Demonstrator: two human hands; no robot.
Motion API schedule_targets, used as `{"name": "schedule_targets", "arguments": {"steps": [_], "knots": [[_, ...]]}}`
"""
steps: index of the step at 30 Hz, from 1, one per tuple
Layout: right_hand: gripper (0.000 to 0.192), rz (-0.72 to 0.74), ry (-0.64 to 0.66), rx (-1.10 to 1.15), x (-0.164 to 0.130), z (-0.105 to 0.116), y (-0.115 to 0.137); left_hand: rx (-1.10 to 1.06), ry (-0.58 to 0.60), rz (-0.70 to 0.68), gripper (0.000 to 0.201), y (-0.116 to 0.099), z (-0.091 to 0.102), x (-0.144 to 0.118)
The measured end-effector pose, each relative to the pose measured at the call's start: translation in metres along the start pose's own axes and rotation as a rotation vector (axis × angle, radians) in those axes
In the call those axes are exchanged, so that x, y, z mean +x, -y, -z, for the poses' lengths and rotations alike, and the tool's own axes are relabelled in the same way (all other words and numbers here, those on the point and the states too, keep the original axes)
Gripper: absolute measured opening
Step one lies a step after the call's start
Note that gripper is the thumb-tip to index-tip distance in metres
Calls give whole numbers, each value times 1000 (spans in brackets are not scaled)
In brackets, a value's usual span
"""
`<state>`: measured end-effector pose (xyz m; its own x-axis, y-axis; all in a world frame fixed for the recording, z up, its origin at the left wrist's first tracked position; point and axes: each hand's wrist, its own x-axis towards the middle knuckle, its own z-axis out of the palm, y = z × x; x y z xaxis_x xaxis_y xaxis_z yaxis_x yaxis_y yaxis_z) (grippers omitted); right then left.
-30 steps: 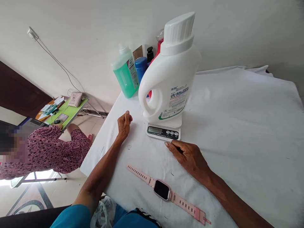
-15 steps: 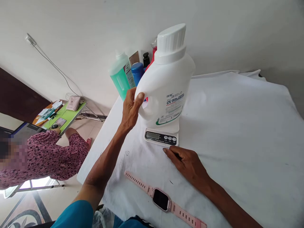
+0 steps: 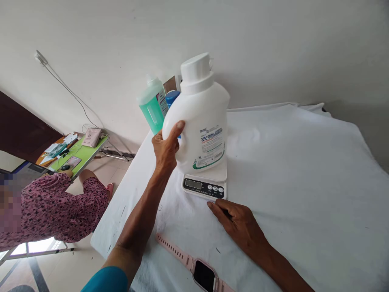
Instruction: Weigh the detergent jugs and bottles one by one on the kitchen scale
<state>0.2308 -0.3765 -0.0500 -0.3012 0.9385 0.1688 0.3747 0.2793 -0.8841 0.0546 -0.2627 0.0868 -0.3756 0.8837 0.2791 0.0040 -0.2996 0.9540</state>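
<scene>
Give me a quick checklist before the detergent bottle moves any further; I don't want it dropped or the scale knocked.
1. Left hand gripping the white detergent bottle by its handle side: ok.
2. Bottle cap on: ok; how tightly, cannot tell.
3. Bottle clear of the kitchen scale: cannot tell, its base hides the platform.
4. Right hand flat on the white cloth, just in front of the scale, not on it: ok.
5. Pink smartwatch away from the scale: ok.
</scene>
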Motion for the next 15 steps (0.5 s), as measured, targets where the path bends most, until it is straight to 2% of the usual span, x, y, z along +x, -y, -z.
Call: {"name": "schedule_targets", "arguments": {"steps": [9, 15], "knots": [[53, -39, -3, 20, -1, -1, 2, -7, -179, -138, 60, -9, 59, 29], [53, -54, 6, 28, -1, 0, 1, 26, -255, -144, 58, 4, 87, 40]]}}
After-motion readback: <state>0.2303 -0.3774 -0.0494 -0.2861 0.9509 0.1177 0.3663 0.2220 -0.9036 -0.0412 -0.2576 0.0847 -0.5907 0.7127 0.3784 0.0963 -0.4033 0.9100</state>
